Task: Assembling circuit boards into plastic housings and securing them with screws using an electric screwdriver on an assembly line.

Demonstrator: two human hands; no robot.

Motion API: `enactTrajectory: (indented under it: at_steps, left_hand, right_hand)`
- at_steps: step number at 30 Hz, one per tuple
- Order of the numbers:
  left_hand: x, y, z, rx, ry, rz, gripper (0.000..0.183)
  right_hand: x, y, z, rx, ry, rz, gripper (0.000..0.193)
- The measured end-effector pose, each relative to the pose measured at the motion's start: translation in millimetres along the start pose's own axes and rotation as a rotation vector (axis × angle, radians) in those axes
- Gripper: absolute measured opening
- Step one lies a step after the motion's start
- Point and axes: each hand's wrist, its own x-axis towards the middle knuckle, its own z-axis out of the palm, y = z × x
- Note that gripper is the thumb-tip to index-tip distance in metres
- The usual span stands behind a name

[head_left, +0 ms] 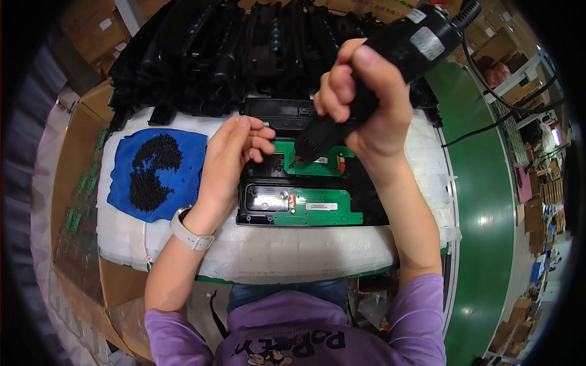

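My right hand (378, 97) is wrapped around a black electric screwdriver (366, 79), tilted with its nose down to the left. Its tip is over the left part of a green circuit board (320, 161) set in a black plastic housing. Just left of it is my left hand (235, 146), its fingers curled in near the thumb; whatever they may hold is hidden. Closer to me lies a second black housing (259, 218) with a green circuit board (317, 206) and a silvery plate (265, 198). A blue cloth (192, 152) bearing many small black screws (149, 189) lies left of my left hand.
Long black plastic parts (226, 55) are piled across the back of the white-covered table (293, 256). Another black housing (274, 110) lies behind the boards. A black cable (482, 131) hangs at the right, by a green surface (482, 244). Cardboard (79, 140) stands at the left.
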Motion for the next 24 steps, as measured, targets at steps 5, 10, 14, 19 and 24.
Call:
enactTrajectory:
  at_steps: [5,10,14,19,24]
  left_hand:
    - [0,4,4,-0.107,0.059,0.035,0.02]
    - [-3,8,5,-0.142,0.092,0.028,0.019]
    - [-1,9,1,-0.158,0.08,-0.014,0.018]
    - [1,8,-2,-0.076,0.01,-0.077,0.019]
    - [2,0,0,-0.183,0.013,-0.12,0.021]
  right_hand:
    - [-9,8,7,-0.218,-0.127,-0.021,0.016]
    - [-12,11,8,-0.265,-0.144,0.021,0.016]
    - [-12,10,9,-0.382,-0.189,0.03,0.023]
    - [-12,10,10,-0.419,-0.184,0.016,0.022]
    - [-13,17,11,-0.401,-0.209,0.014,0.018]
